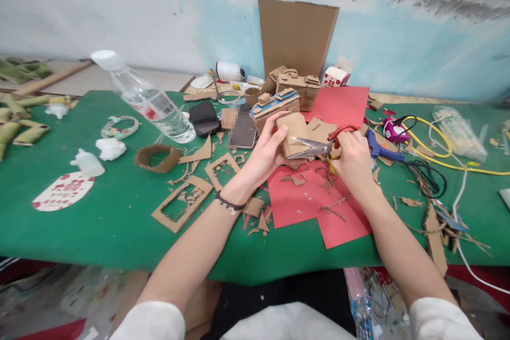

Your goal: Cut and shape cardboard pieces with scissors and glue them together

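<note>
Holding a small, brown, rounded cardboard piece in our left hand, above the red paper sheets on the green-covered counter, we gripped red-handled steel scissors in our right hand, blades parted before it. It seemed light, stiff (though creasable), best held by its edges.

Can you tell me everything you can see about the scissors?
The scissors have red handles, partly hidden by the right hand that grips them, and grey, metal-looking blades. The blades look slightly parted and point toward the left hand. They show in front of the cardboard piece that the left hand holds; whether they are biting into it, I can't tell.
</note>
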Available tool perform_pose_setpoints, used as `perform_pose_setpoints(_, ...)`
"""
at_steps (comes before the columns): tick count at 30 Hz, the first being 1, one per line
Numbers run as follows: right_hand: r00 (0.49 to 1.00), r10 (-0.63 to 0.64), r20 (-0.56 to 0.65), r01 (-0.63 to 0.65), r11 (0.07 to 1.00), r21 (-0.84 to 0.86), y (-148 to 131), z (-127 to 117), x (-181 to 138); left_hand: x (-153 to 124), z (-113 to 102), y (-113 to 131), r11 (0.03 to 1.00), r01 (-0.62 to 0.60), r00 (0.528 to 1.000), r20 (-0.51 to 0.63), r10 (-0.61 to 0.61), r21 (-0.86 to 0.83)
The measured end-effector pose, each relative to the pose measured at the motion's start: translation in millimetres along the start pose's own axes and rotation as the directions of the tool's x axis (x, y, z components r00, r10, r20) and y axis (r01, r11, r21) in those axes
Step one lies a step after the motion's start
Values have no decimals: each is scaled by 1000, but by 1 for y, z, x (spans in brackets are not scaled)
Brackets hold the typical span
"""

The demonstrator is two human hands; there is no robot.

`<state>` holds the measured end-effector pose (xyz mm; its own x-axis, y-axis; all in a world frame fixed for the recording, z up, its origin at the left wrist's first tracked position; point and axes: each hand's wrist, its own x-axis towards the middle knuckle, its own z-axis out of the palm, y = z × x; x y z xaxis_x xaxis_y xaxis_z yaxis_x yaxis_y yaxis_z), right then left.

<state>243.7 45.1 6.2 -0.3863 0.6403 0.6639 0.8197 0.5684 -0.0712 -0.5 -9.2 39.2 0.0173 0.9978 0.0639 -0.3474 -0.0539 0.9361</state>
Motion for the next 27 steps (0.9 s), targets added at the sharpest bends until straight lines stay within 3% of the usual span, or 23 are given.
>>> perform_pose_setpoints(9, 999, 52, 14, -53, 996, 77, 4, 2, 0, -1, -2, 3, 997, -45, 999, -24, 47, 57)
perform_pose_setpoints(16, 996, -50, 77, 47, 998, 41, -7, 2, -1, 1, 0, -7, 999, 17, 1000, -5, -17, 38)
perform_pose_setpoints(27, 989, -101, 106, 102, 995, -10, -11, -4, -1, 8, -5, -18, 999, -45, 994, -102, 48, 27)
